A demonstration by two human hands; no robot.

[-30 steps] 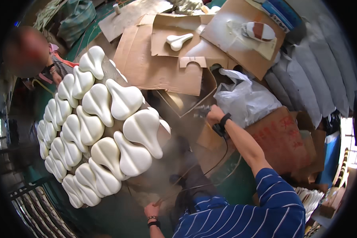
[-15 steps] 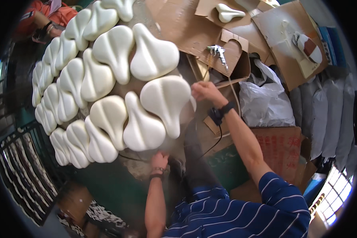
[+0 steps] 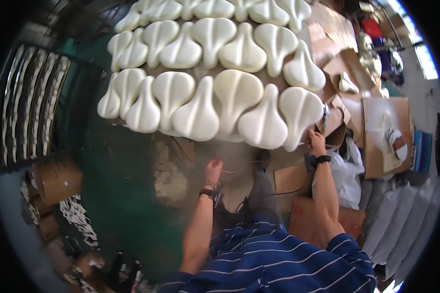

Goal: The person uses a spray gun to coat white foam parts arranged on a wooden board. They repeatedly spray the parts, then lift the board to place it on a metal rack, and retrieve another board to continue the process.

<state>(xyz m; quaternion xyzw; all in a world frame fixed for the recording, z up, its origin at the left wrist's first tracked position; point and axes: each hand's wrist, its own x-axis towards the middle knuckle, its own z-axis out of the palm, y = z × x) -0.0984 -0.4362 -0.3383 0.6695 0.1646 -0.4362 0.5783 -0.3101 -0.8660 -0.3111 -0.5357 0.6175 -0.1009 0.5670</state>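
Cream-coloured bicycle saddle pads (image 3: 237, 95) lie in several rows, their narrow ends pointing alternately toward and away from me. My right hand (image 3: 317, 142) is closed at the near right corner of the rows, just beside the last pad (image 3: 300, 115). Whatever its fingers pinch there is too small to make out. Lower and further left, my left hand (image 3: 213, 171) hangs in front of the near row with its fingers curled. It is apart from the pads, and its contents are hidden. A dark band circles each wrist.
A metal spray gun (image 3: 326, 116) hangs at a cardboard box right of the pads. Beyond it, a single pad (image 3: 348, 83) rests on cardboard. A white plastic bag (image 3: 344, 176) and grey wrapped bundles (image 3: 388, 215) stand at right. A rack (image 3: 29, 105) fills the left side.
My view has turned, so the rows now run straight across and sit higher. My left hand has come away from the near edge of the pads. The person in orange is out of view.
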